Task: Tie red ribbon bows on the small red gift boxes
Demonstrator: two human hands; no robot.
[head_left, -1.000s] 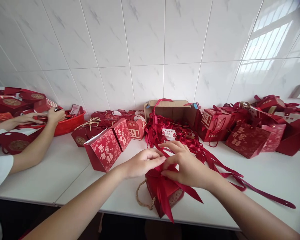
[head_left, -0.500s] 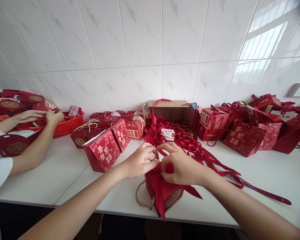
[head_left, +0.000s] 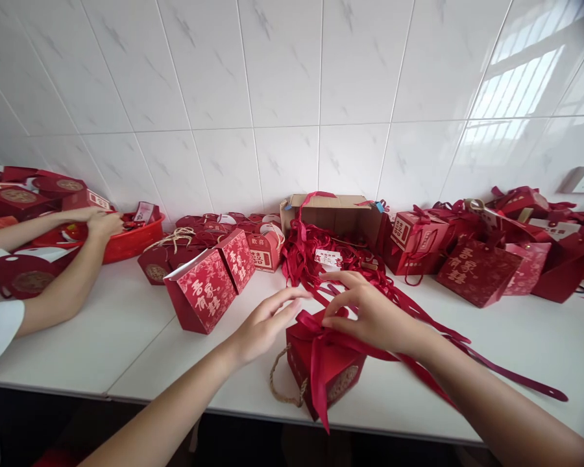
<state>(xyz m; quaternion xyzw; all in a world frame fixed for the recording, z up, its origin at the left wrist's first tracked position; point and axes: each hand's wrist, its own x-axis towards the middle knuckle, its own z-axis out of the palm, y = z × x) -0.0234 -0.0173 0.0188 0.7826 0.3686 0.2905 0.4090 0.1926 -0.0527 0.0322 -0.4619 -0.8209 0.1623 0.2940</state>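
Observation:
A small red gift box (head_left: 328, 370) with a rope handle (head_left: 283, 379) stands near the front edge of the white table (head_left: 126, 337). A red ribbon (head_left: 318, 363) is tied over its top, one tail hanging down the front. My left hand (head_left: 265, 322) hovers just left of the box top with its fingers stretched out and apart, holding nothing. My right hand (head_left: 370, 311) rests at the top right of the box, thumb and forefinger pinched on the ribbon at the knot.
A cardboard box (head_left: 338, 214) spilling loose red ribbons (head_left: 350, 263) sits against the tiled wall. Red printed gift bags (head_left: 204, 288) stand left of my hands, several more boxes and bags (head_left: 477, 269) at right. Another person's hands (head_left: 100, 224) work at a red basin (head_left: 133, 241) far left.
My left hand has let go of the ribbon and opened, drawing slightly left. The ribbon loops on the box top now sit tightened into a bow. The right hand keeps its pinch.

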